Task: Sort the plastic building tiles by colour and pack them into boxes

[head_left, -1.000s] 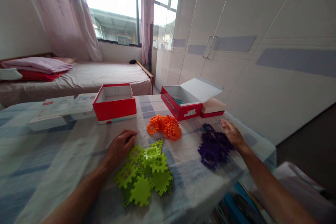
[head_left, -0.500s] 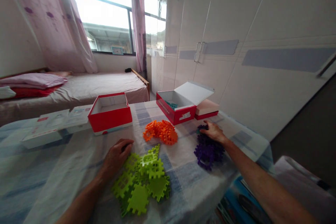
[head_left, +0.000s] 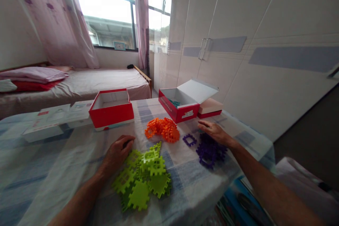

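Observation:
My left hand (head_left: 118,152) rests on the tablecloth beside a pile of lime-green toothed plastic pieces (head_left: 139,194). Its fingers are loosely bent, with a gap by the thumb and nothing visible in them. My right hand (head_left: 213,131) reaches over a pile of dark purple toothed pieces (head_left: 208,157), fingers stretched to the left. A bit of teal shows under its fingertips, too small to make out. One purple frame-shaped piece (head_left: 189,140) lies apart, left of that pile. Between the hands, farther back, sits a heap of orange toothed pieces (head_left: 162,130).
An open red box (head_left: 111,114) stands at the back left, beside white box parts (head_left: 43,132). Farther right, a red box with a raised lid (head_left: 182,113) holds teal pieces (head_left: 174,103). A shallow box part (head_left: 210,108) lies beside it. Wardrobe doors (head_left: 225,17) rise behind.
A purple frame piece now lies separately, left of the purple pile. My right hand has shifted slightly and its fingers are straighter. The left hand stays put; the view has tilted a little.

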{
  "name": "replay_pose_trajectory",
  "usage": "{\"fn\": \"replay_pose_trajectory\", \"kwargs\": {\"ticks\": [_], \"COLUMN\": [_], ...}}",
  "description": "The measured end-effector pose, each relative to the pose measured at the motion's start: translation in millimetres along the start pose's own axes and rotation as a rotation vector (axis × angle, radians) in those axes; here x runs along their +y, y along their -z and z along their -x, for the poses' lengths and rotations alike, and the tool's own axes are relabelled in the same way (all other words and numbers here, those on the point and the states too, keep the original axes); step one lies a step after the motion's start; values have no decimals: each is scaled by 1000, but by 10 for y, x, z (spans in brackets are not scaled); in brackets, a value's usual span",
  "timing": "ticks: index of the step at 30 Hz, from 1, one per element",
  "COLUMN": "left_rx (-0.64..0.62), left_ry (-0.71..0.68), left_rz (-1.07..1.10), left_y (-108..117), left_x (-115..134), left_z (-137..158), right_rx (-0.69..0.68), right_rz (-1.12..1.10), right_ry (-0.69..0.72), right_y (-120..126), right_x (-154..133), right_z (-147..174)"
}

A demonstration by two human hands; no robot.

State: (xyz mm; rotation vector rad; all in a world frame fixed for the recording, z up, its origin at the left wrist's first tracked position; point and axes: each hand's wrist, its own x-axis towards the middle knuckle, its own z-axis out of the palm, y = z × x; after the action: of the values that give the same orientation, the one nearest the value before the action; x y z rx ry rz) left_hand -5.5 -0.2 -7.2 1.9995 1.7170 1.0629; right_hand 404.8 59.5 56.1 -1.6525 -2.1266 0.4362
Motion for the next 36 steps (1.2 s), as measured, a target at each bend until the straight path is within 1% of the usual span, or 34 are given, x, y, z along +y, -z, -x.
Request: {"fn": "replay_pose_trajectory", "kwargs": {"ticks": [3,5,9,14,17,20,23,26,28,30,32,34,36], "left_rx": [-3,-5,5,3,10,10,15,17,24,33,38,38,36], "left_ry": [0,-1,-2,16,21,11,-1,-1,-2,-6,-7,-3,1], "left_rz": [0,3,3,5,12,23,29,35,34,34,42,53,66], "left_y": [0,-3,-9,-15,-18,-17,-17,-18,-15,-10,-7,-7,-7], "left_x": [0,4,19,34,39,40,35,41,57,77,96,110,117], "left_z": [-5,-6,-1,8,12,13,7,3,7,14,21,24,25], "right_rx": [28,26,-5,-2,83,181,220,327,385,413,444,476,498], "right_rz": [278,366,410,449,468,406,241,149,128,109,103,105,98], "right_ry": [-218,-321,-353,-323,-286,-177,-51,-11,2,21,48,72,113], "right_y": [-61,-95,-133,-127,-56,72,191,233,217,179,130,63,-41], "right_x": [53,134,223,160,98,-15,-240,-539,-721,-857,-945,-1003,-1057], "right_z": [-106,-185,-286,-271,-235,-255,-405,-707,-944,-1144,-1255,-1246,-1111]}}
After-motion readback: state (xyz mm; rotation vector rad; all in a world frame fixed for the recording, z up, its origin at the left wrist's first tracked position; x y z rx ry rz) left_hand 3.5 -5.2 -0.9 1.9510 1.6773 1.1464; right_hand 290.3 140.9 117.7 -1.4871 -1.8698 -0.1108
